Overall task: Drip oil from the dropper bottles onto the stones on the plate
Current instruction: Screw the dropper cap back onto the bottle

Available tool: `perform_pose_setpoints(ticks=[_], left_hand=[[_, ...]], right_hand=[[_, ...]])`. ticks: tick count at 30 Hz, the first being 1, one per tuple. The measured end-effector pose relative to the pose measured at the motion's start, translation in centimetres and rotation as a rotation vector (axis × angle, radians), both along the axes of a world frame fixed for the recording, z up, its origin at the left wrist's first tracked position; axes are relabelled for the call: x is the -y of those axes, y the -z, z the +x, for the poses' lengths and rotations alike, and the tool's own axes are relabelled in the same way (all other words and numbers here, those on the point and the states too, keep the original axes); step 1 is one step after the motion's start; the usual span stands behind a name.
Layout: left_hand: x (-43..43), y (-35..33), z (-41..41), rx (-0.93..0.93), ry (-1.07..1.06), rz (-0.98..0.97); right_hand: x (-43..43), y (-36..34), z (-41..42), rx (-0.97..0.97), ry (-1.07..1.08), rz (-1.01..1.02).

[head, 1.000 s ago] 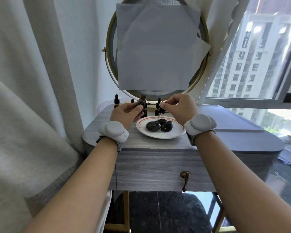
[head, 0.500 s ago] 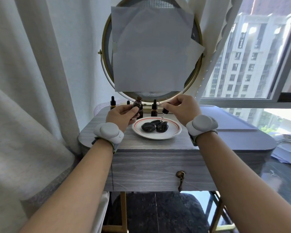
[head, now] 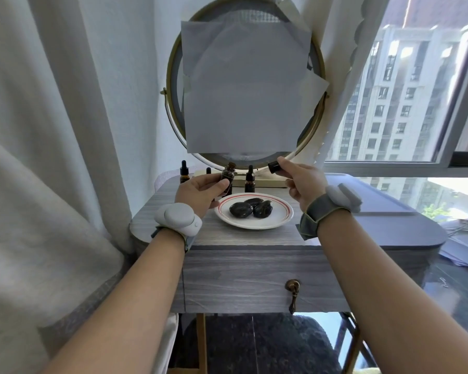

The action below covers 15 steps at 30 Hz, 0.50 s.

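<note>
My left hand (head: 200,191) grips a little brown bottle (head: 228,175) with its top off, just left of the plate (head: 278,217). My right hand (head: 303,182) pinches the black dropper top (head: 274,167), held up past the plate's far side. Three dark stones (head: 250,208) sit close together on the white plate on the surface (head: 241,236). Another dropper bottle (head: 249,182) stands behind it.

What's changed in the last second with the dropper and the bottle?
The right hand, pinching the black-capped dropper, lifted it off the dark polished stones and swung it up and back. It is now roughly level, tip toward the open amber glass bottle. Nothing was let go. Unchanged: the left hand grips that bottle, and the stones lie on the white red-rimmed plate.
</note>
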<state>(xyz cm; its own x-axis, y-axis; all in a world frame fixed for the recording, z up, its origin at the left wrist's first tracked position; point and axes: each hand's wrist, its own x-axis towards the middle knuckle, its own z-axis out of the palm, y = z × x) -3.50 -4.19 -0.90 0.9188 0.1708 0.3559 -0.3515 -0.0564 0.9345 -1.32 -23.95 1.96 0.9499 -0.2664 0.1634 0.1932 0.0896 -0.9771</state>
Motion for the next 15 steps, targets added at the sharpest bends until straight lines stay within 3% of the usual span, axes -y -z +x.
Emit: perform_pose_setpoints(ticks=[8,15], left_hand=[[0.0,0.1,0.0,-0.006,0.065,0.040],[0.0,0.1,0.0,-0.011,0.121,0.007]], right_hand=[[-0.6,-0.9,-0.6,-0.048,-0.085,0.213],[-1.2,-1.3,-0.5,-0.005,-0.101,0.158]])
